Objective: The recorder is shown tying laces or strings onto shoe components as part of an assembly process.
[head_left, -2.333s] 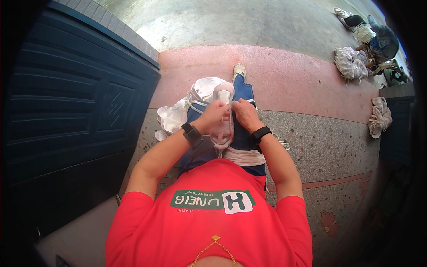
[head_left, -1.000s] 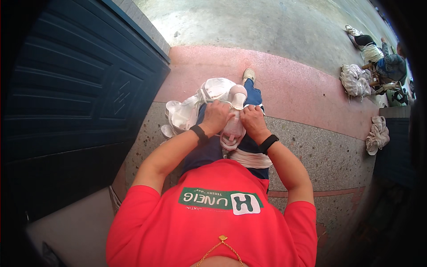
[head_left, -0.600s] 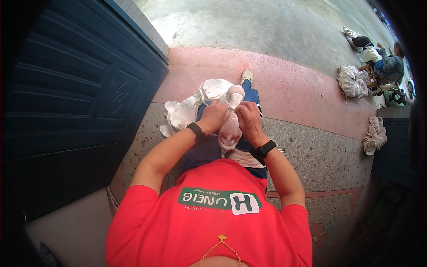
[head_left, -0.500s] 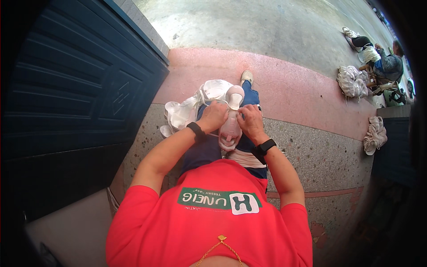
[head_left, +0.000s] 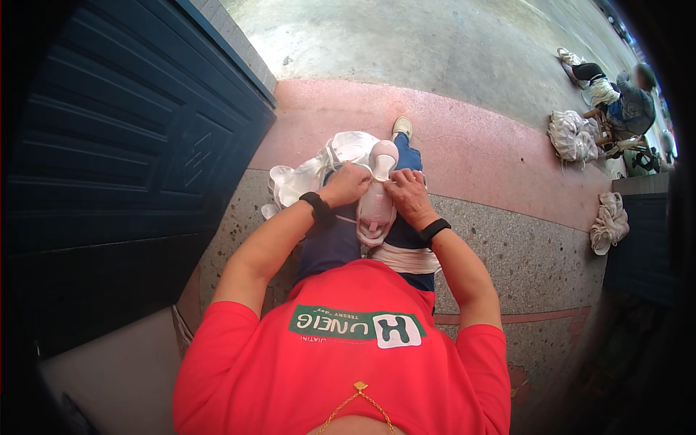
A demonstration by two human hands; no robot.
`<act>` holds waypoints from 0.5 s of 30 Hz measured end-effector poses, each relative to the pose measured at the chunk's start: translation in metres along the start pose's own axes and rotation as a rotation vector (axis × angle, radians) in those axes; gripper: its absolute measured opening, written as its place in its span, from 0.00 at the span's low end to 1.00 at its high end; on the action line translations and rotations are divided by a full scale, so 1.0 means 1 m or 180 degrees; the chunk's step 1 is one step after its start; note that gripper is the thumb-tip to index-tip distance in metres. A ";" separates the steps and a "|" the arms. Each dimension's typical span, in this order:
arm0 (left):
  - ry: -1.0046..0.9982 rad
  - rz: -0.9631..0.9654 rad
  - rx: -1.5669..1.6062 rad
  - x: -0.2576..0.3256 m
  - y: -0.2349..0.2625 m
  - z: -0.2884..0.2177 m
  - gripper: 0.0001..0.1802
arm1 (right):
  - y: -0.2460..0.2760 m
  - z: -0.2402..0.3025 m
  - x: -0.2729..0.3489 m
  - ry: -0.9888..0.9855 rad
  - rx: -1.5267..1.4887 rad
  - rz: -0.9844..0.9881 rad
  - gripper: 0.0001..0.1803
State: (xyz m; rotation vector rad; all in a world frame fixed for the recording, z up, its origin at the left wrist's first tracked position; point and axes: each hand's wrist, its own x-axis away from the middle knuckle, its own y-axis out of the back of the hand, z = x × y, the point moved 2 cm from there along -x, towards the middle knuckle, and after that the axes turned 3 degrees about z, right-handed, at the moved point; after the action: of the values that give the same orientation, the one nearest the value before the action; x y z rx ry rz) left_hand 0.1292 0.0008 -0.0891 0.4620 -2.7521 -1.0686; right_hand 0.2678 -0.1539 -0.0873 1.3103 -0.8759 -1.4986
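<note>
A pale pink shoe upper (head_left: 377, 205) lies lengthwise over my lap, its rounded end pointing away from me. My left hand (head_left: 346, 185) is closed in a pinch at the upper's left edge, near its narrow middle. Opposite it, my right hand (head_left: 411, 199) pinches the right edge with bent fingers. Whether a thin lace is also between the fingertips is too small to tell. Next to my left hand, a heap of white shoe uppers (head_left: 301, 181) with loose white cords rests over my left leg.
A dark blue panelled door (head_left: 138, 145) stands close on the left. White cords (head_left: 402, 259) lie across my right thigh. At the far right, a person (head_left: 629, 101) sits beside a white bundle (head_left: 574, 135); another pale bundle (head_left: 610, 223) lies nearer, by a dark panel.
Both hands have drawn in slightly at the upper's middle, the right fingertips now closer against its edge. The white loop by my left hand shows less. The seated person has shifted a little.
</note>
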 end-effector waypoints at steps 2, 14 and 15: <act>-0.0035 -0.0013 0.0093 0.002 0.000 0.003 0.09 | 0.011 0.021 0.000 -0.0008 -0.0503 -0.0277 0.09; 0.0003 0.0026 0.0280 0.008 0.002 0.005 0.10 | -0.016 0.035 -0.013 -0.1178 -0.0705 0.0562 0.10; 0.0014 0.0030 0.0309 0.008 0.003 0.005 0.10 | -0.018 0.036 -0.017 -0.1052 -0.0458 0.0621 0.10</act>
State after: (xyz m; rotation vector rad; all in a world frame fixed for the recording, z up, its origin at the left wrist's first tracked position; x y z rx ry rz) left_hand 0.1199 0.0032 -0.0904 0.4631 -2.8087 -0.9341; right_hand 0.2288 -0.1345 -0.0925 0.8597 -1.0513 -1.6135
